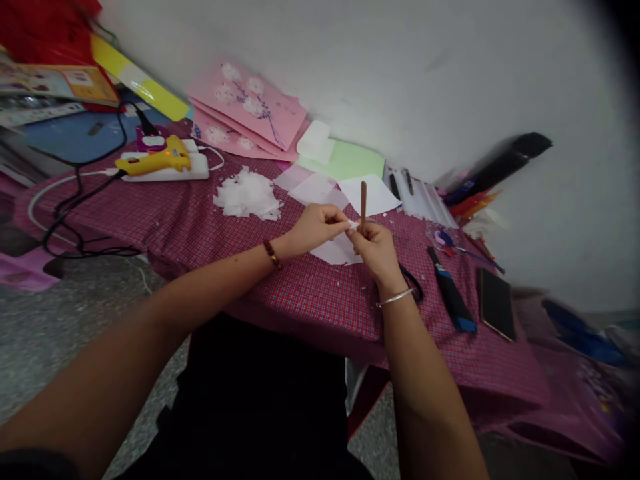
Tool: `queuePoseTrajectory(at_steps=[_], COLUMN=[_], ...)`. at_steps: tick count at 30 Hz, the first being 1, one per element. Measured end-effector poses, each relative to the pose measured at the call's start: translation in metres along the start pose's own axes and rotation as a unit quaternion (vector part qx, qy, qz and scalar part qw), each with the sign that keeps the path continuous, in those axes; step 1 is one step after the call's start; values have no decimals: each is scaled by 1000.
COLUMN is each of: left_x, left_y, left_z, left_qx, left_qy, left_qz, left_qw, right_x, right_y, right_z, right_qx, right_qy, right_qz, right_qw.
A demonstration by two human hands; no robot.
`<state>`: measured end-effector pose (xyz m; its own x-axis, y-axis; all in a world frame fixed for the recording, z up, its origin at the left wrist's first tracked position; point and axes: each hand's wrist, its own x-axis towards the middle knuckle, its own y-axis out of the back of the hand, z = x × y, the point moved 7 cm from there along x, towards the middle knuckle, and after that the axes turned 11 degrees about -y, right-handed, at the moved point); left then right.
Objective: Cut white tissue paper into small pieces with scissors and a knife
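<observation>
My left hand [316,228] reaches in with thumb and forefinger pinched on a small white paper piece [353,225]. Close against it, my right hand [376,248] is closed around a thin brown stick [363,200] that stands nearly upright; its fingertips also meet the paper piece. Beneath both hands lies a white paper sheet [336,253] on the checked tablecloth. To the left of my hands sits a loose pile of small white paper pieces [247,193]. More white sheets [319,191] are spread just beyond my hands.
A yellow glue gun [157,158] rests on a white power strip [195,168], its black cable hanging at the left. Pink cards with white flowers [250,107] lean at the wall. On the right lie a black-and-blue tool [453,293] and a dark tablet-like slab [497,303].
</observation>
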<state>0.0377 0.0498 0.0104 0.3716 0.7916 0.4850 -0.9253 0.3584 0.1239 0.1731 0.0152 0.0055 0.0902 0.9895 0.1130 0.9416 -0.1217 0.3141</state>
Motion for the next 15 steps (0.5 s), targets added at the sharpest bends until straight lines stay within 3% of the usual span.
queuePoseTrajectory(at_steps=[5,10,15], left_x=[-2,-4,-5], left_y=[-1,-7,-14], left_z=[-5,-6,-5], left_qx=[-82,-97,-92], left_qy=[44,77,79], left_qz=[7,-16,-54], left_qw=[996,992,991], right_x=[-1,-1,-1], right_y=[4,13,10], right_z=[-1,-2,-2], right_qx=[39,118,76], right_qy=[-26,-40,-46], right_qz=[-6,18,-17], right_qw=[999,992,996])
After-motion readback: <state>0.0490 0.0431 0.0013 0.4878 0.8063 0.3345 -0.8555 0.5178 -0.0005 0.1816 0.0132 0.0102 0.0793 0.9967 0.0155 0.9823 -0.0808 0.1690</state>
